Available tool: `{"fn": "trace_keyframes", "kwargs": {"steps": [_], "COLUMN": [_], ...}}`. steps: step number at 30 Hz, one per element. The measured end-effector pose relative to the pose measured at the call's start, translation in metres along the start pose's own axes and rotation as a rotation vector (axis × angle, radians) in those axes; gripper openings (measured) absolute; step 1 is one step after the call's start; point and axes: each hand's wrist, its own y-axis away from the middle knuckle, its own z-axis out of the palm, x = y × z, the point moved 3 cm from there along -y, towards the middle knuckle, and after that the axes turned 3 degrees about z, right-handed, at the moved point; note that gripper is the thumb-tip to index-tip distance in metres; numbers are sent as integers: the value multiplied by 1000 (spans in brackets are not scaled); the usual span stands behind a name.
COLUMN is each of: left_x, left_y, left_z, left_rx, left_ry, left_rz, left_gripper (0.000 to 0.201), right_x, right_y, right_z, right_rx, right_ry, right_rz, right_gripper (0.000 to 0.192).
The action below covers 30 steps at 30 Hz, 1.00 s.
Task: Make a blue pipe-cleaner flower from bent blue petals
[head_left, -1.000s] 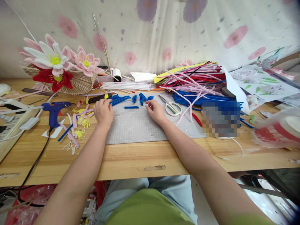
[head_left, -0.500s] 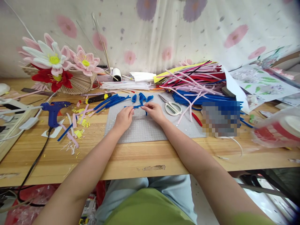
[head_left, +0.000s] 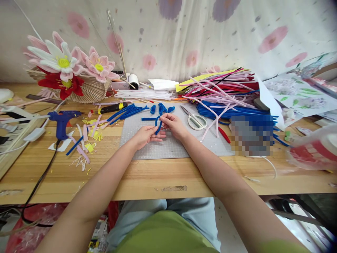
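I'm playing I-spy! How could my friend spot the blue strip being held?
On the wooden table, find the gray mat. Over it, the blue strip curves between left hand and right hand. The straight strip nearby lies flat; only this one is held.

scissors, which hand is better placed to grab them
Probably the right hand: it is nearer the scissors, which lie on its side. The left hand would have to reach past it. Both seem to pinch a blue strip.

Blue fuzzy stem (head_left: 159,127), curved, held between fingers (head_left: 164,118)
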Motion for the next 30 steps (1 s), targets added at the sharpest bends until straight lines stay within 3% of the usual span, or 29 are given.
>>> {"fn": "trace_keyframes", "kwargs": {"steps": [30], "left_x": [2], "left_y": [2], "left_z": [-2], "left_rx": [-37], "left_ry": [-44], "left_rz": [10], "left_gripper": [12], "right_x": [9], "right_y": [-2], "right_z": [0], "right_rx": [-149], "right_ry": [-18], "right_rz": [74], "right_gripper": [32]}}
